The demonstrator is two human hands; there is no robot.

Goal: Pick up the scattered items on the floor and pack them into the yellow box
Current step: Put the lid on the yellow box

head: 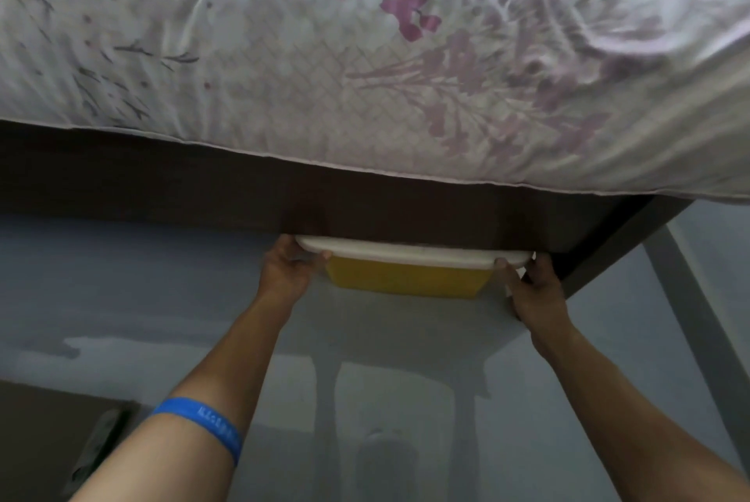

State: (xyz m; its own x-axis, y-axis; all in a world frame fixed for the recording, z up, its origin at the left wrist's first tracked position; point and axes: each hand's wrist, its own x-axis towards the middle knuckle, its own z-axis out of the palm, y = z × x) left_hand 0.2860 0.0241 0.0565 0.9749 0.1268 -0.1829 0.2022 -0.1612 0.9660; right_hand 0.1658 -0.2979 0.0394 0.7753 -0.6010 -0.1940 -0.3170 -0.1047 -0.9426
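A yellow box (406, 278) with a white lid (410, 252) sits on the floor, half under the bed frame, so only its near side shows. My left hand (286, 268) grips the lid's left end, thumb over the rim. My right hand (531, 288) grips the lid's right end, thumb on the rim. No scattered items show on the floor around the box.
A dark wooden bed frame (203, 185) runs across the view, with a floral sheet (365, 55) hanging over it. The bed's corner leg (600, 250) stands right of my right hand. A dark object (97, 449) lies on the grey floor (406, 400) at the bottom left.
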